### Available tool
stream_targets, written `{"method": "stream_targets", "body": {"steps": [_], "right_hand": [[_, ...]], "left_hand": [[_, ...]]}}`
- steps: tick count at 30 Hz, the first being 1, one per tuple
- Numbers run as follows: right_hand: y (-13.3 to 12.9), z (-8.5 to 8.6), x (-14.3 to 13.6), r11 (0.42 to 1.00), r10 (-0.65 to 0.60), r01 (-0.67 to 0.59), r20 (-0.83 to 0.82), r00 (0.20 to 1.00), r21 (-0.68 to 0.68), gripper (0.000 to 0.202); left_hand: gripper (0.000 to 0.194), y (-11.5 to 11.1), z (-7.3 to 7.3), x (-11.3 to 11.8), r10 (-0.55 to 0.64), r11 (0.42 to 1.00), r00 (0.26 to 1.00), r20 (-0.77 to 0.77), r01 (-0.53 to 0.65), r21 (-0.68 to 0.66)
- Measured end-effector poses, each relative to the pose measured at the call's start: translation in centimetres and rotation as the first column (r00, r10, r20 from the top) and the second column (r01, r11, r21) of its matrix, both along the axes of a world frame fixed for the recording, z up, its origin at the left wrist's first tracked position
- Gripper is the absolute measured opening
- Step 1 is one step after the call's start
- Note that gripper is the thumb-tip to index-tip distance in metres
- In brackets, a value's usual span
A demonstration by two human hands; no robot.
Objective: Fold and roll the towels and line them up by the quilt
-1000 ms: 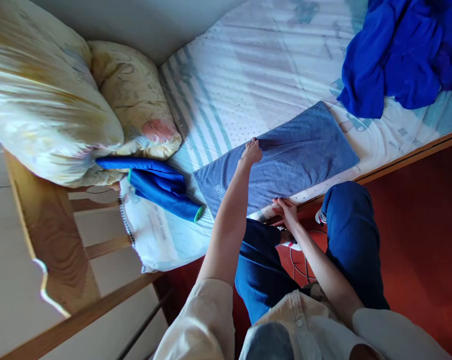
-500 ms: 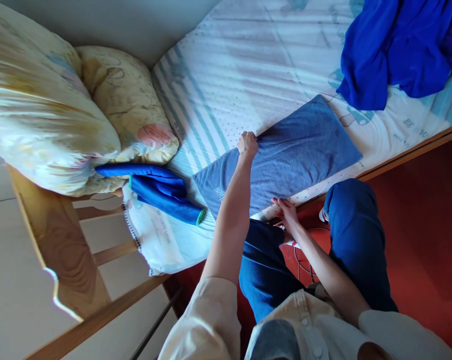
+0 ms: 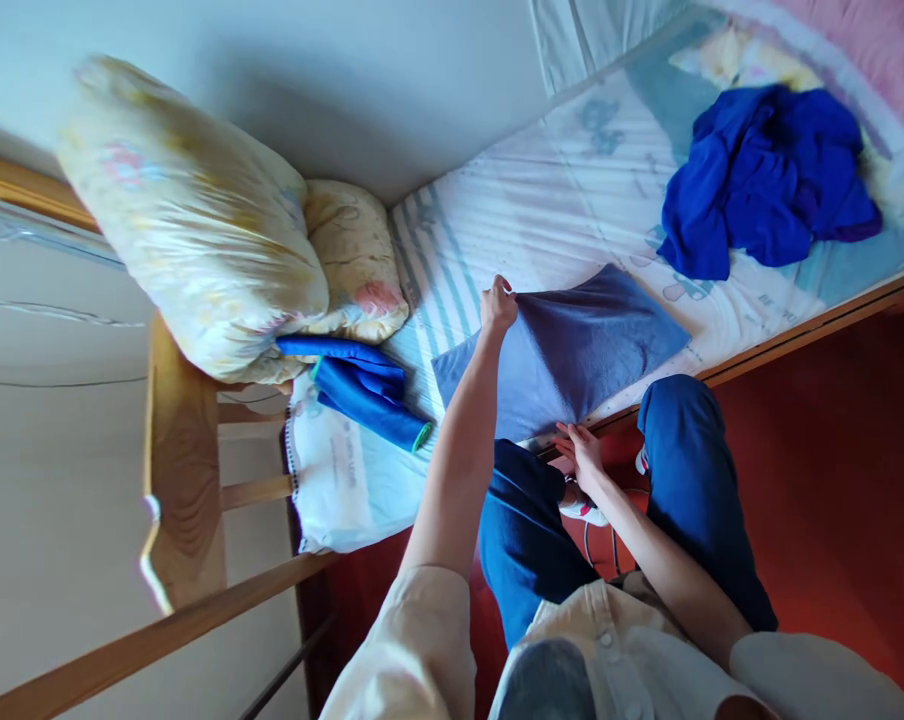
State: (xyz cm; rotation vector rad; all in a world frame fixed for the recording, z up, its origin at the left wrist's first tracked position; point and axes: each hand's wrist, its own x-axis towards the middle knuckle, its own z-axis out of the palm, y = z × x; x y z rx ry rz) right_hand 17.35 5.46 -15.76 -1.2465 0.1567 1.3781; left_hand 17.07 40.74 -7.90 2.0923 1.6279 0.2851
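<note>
Room: bedroom, as in a home or dormitory.
Sleeping place: light-brown wood-framed bed (image 3: 797, 335), white and pale-blue printed fabric sheet (image 3: 527, 215).
End: light-brown slatted wooden panel (image 3: 186, 460).
Bedding: plump cream floral fabric pillow (image 3: 358, 260).
Underfoot: smooth red floor (image 3: 834, 480).

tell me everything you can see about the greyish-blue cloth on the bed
The greyish-blue cloth looks like soft, towel-like fabric. It lies slantwise along the near side of the bed, on the pale patterned sheet. The left hand pinches its far edge and holds it raised, making a peak with creases running down; its right end lies fairly flat. The right hand is at its near edge, grip unclear. The left forearm hides part of it.
</note>
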Motion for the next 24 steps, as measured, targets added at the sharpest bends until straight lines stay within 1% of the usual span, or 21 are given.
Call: {"method": "stream_targets", "body": {"steps": [3,6,9,11,14,17,19,21,23,24], "right_hand": [[-1.1,1.7,0.8,0.998,-0.013,0.011,0.038,0.999,0.059,0.034],[-2.1,3.3,2.6,0.992,-0.029,0.011,0.14,0.99,0.123,0.042],[-2.1,5.4,5.9,0.987,-0.046,-0.007,0.321,0.946,0.161,0.049],[-1.6,7.4,8.9,0.984,-0.062,-0.025,0.476,0.877,0.174,0.05],[-0.1,11.5,13.5,0.976,-0.11,-0.043,0.663,0.74,0.211,0.05],[2.1,16.5,17.0,0.951,-0.193,-0.063,0.739,0.646,0.303,0.054],[3.7,19.9,18.8,0.92,-0.242,-0.113,0.771,0.589,0.375,0.057],[5.3,23.3,20.2,0.876,-0.28,-0.198,0.798,0.534,0.44,0.057],[6.7,26.5,21.3,0.836,-0.31,-0.262,0.81,0.497,0.481,0.054],[7.3,28.0,21.8,0.823,-0.321,-0.283,0.813,0.486,0.493,0.052]], "left_hand": [[0.019,-1.3,3.7,-0.6,0.01,1.0,0.999,0.049,-0.011,0.028],[0.015,-3.1,8.0,-1.8,0.032,0.997,0.99,0.14,-0.04,0.059],[0.013,-5.1,12.7,-3.2,0.089,0.993,0.96,0.267,-0.105,0.047],[0.012,-6.4,15.8,-4.3,0.127,0.989,0.919,0.374,-0.144,0.018],[0.012,-7.8,19.9,-6.2,0.145,0.985,0.819,0.555,-0.174,-0.001],[0.013,-8.5,23.0,-8.3,0.083,0.987,0.692,0.717,-0.157,0.037],[0.017,-8.7,24.6,-9.8,0.009,0.987,0.619,0.785,-0.129,0.091],[0.021,-8.9,25.9,-11.3,-0.055,0.98,0.576,0.816,-0.124,0.154],[0.022,-9.1,27.0,-12.5,-0.093,0.965,0.564,0.82,-0.151,0.214],[0.022,-9.2,27.4,-13.1,-0.103,0.955,0.57,0.815,-0.171,0.241]]}}
